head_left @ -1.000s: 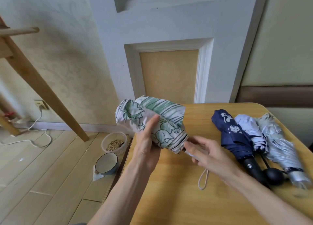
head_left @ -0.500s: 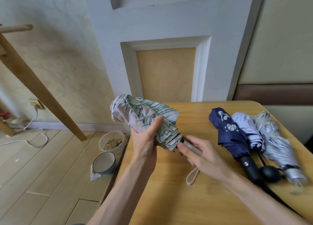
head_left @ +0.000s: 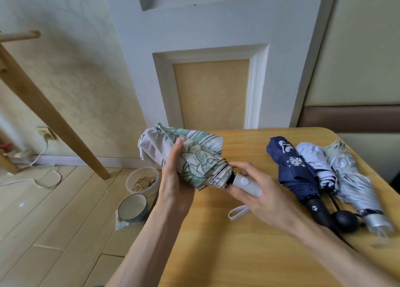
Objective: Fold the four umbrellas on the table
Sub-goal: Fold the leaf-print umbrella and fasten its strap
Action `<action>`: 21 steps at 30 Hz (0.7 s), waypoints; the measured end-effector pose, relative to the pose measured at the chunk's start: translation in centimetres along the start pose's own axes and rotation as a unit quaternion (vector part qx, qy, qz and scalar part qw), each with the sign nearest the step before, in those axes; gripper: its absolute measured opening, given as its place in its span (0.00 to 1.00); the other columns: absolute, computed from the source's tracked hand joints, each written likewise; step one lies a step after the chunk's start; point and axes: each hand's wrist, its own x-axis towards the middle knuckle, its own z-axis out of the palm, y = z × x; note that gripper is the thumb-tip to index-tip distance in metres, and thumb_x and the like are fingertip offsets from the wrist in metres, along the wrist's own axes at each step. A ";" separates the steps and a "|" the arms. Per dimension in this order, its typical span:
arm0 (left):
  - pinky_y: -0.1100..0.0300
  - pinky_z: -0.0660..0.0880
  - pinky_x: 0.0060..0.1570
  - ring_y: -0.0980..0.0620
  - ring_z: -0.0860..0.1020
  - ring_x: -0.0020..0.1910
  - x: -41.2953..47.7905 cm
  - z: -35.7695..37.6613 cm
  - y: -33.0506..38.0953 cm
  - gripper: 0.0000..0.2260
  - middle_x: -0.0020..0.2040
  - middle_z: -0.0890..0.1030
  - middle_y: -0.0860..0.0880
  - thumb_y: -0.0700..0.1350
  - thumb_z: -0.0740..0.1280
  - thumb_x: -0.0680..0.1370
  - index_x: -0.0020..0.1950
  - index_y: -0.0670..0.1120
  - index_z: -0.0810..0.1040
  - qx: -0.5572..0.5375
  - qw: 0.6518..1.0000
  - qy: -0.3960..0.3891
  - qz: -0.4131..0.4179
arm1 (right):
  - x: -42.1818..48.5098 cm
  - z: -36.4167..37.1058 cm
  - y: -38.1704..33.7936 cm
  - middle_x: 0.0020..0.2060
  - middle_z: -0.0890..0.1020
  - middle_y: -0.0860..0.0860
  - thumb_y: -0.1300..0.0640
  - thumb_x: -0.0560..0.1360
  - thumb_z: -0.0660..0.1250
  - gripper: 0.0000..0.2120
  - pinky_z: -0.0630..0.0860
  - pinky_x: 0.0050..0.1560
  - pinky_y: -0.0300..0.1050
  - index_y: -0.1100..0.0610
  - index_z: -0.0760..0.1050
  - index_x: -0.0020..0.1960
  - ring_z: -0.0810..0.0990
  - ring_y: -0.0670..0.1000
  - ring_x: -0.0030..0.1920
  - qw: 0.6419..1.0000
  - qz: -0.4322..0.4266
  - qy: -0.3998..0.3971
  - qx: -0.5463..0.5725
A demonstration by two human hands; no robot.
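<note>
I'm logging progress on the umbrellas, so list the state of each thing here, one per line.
floral umbrella: collapsed, canopy unwrapped, held in both hands
left hand: grips the floral umbrella
right hand: holds its handle
navy umbrella: collapsed, loose, lying on the table
pale umbrella: collapsed, loose, lying
silver umbrella: collapsed, loose, lying
plastic tub: lidless, holds grain

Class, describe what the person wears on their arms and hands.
The left hand and right hand are bare: no gloves, rings or watch show. No sleeve, band or marking shows above either wrist, up to the frame edge.
</note>
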 end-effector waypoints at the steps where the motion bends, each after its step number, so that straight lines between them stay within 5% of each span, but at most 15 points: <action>1: 0.46 0.83 0.55 0.41 0.84 0.59 0.2 -0.1 0.2 0.21 0.62 0.84 0.39 0.50 0.70 0.81 0.71 0.42 0.77 -0.004 1.000 -0.001 -0.005 | 0.2 -0.5 -0.1 0.51 0.86 0.43 0.44 0.79 0.73 0.17 0.84 0.49 0.54 0.37 0.75 0.66 0.86 0.49 0.47 0.999 0.010 -0.015 0.033; 5: 0.40 0.79 0.66 0.39 0.83 0.64 0.7 -0.6 0.9 0.21 0.64 0.84 0.38 0.48 0.72 0.78 0.69 0.42 0.79 -0.008 1.000 0.008 0.000 | 0.2 -1.0 -0.1 0.60 0.85 0.40 0.48 0.80 0.72 0.19 0.84 0.57 0.58 0.45 0.77 0.70 0.86 0.48 0.58 0.997 0.012 -0.043 0.062; 8: 0.38 0.76 0.70 0.38 0.80 0.68 0.8 -0.6 1.1 0.26 0.66 0.83 0.38 0.48 0.73 0.78 0.73 0.39 0.77 -0.002 1.000 0.009 -0.005 | -0.1 -0.6 0.0 0.64 0.83 0.39 0.49 0.80 0.71 0.21 0.87 0.45 0.58 0.45 0.74 0.73 0.89 0.58 0.50 0.991 0.041 -0.068 0.106; 10: 0.40 0.77 0.68 0.39 0.82 0.66 0.8 -0.7 1.0 0.25 0.65 0.83 0.38 0.49 0.72 0.78 0.73 0.39 0.78 0.000 1.000 -0.004 -0.008 | -0.1 -0.5 -0.1 0.64 0.83 0.39 0.49 0.81 0.70 0.21 0.87 0.48 0.58 0.45 0.73 0.73 0.89 0.52 0.50 0.993 0.030 -0.061 0.092; 17: 0.40 0.78 0.67 0.40 0.83 0.64 0.7 -1.1 0.3 0.20 0.62 0.84 0.40 0.54 0.83 0.69 0.56 0.46 0.88 0.010 0.994 -0.105 -0.015 | -0.2 -0.6 -0.8 0.55 0.86 0.34 0.59 0.83 0.67 0.16 0.85 0.40 0.43 0.51 0.76 0.70 0.87 0.41 0.49 0.972 0.067 -0.103 0.200; 19: 0.40 0.79 0.65 0.38 0.84 0.62 0.5 -1.0 0.3 0.14 0.60 0.85 0.38 0.50 0.76 0.75 0.56 0.44 0.88 0.039 0.993 -0.107 -0.015 | 0.0 -0.8 -0.6 0.44 0.85 0.31 0.58 0.83 0.67 0.17 0.83 0.40 0.39 0.53 0.76 0.71 0.85 0.37 0.44 0.969 0.090 -0.115 0.201; 21: 0.38 0.80 0.64 0.34 0.83 0.61 0.6 -0.8 0.2 0.19 0.61 0.83 0.31 0.47 0.73 0.78 0.64 0.37 0.83 0.079 0.993 -0.084 0.005 | -0.1 -0.6 -0.5 0.49 0.85 0.30 0.55 0.83 0.67 0.19 0.84 0.46 0.42 0.50 0.74 0.73 0.86 0.38 0.46 0.972 0.092 -0.116 0.181</action>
